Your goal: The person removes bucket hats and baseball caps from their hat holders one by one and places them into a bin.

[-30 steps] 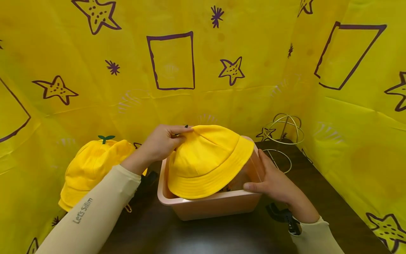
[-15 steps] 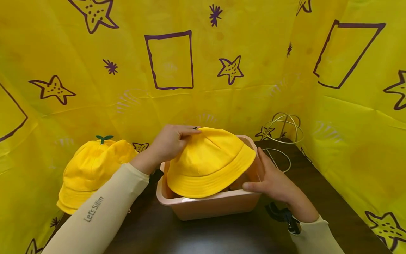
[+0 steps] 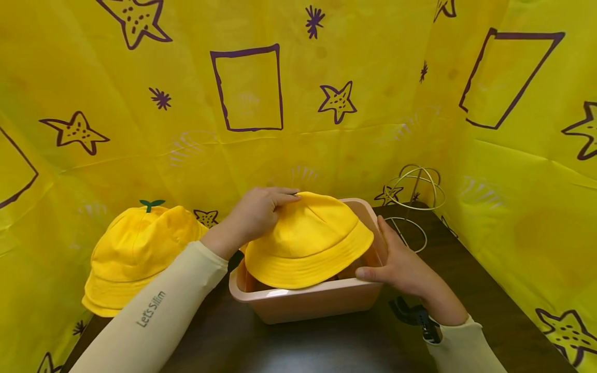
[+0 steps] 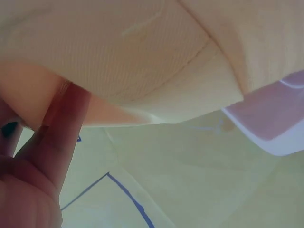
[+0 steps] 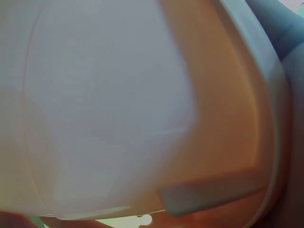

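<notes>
A yellow bucket hat [image 3: 317, 233] sits tilted in the mouth of a pink plastic basin [image 3: 317, 305], its brim overlapping the near rim. At the crown's top left, my left hand [image 3: 256, 215] pinches the cloth between thumb and fingers. The left wrist view has the hat [image 4: 142, 52] pale and close, with fingers [image 4: 61, 128] reaching up to its underside. My right hand [image 3: 406, 264] grips the basin's right end, thumb over the near rim and fingers along the outside. In the right wrist view the hat [image 5: 104, 104] covers much of the basin's inside.
Left of the basin, a second yellow hat [image 3: 135, 254] with a green sprout [image 3: 151, 204] on top stands on the dark table [image 3: 326, 347]. A gold wire stand [image 3: 422, 209] is at the back right. Patterned yellow cloth [image 3: 373, 155] walls in the table.
My left hand has moved right and slightly down with the hat's crown, which sits a little lower in the basin. The right hand keeps its grip on the basin.
</notes>
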Tool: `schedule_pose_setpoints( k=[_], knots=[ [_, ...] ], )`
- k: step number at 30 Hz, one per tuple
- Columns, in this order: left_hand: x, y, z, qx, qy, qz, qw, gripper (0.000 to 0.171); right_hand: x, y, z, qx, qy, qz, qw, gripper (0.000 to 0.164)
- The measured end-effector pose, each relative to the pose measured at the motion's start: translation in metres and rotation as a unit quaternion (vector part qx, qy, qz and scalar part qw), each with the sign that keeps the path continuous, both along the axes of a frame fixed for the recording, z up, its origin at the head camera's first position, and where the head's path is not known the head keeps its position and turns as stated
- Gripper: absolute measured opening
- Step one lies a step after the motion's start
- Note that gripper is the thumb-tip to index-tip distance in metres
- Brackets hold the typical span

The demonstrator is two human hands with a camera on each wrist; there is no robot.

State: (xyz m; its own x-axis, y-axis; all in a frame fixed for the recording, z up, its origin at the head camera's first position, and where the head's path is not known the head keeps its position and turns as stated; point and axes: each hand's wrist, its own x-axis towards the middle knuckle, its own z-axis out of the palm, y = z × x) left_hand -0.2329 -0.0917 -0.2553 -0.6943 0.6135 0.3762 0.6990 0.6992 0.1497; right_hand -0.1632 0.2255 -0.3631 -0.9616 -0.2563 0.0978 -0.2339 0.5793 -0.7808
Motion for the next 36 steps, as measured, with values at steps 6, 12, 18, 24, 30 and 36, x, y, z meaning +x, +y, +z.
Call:
schedule_pose_setpoints(
  k=[6,12,18,24,30,36],
  knots=[
    [0.000,0.002,-0.004,0.006,0.037,-0.011,0.9992,0.049,0.000,0.000,0.000,-0.010,0.003,0.006,1.000,0.132],
    [0.002,0.007,-0.007,-0.028,0.036,-0.039,0.9982,0.046,-0.002,0.000,-0.001,-0.005,0.010,0.005,1.000,0.132],
    [0.005,0.011,-0.012,-0.056,-0.009,-0.060,0.9966,0.042,-0.002,0.001,-0.001,0.002,0.017,0.004,1.000,0.133],
    [0.006,0.012,-0.016,-0.071,-0.044,-0.077,0.9935,0.040,-0.002,0.001,-0.001,0.001,0.012,0.003,1.000,0.134],
    [0.007,0.013,-0.022,-0.127,-0.085,-0.111,0.9820,0.049,0.000,0.001,0.001,-0.011,0.007,0.002,1.000,0.133],
    [0.010,0.019,-0.033,-0.196,-0.137,-0.118,0.9640,0.070,0.001,0.001,0.002,-0.009,0.008,-0.003,1.000,0.132]
  ],
)
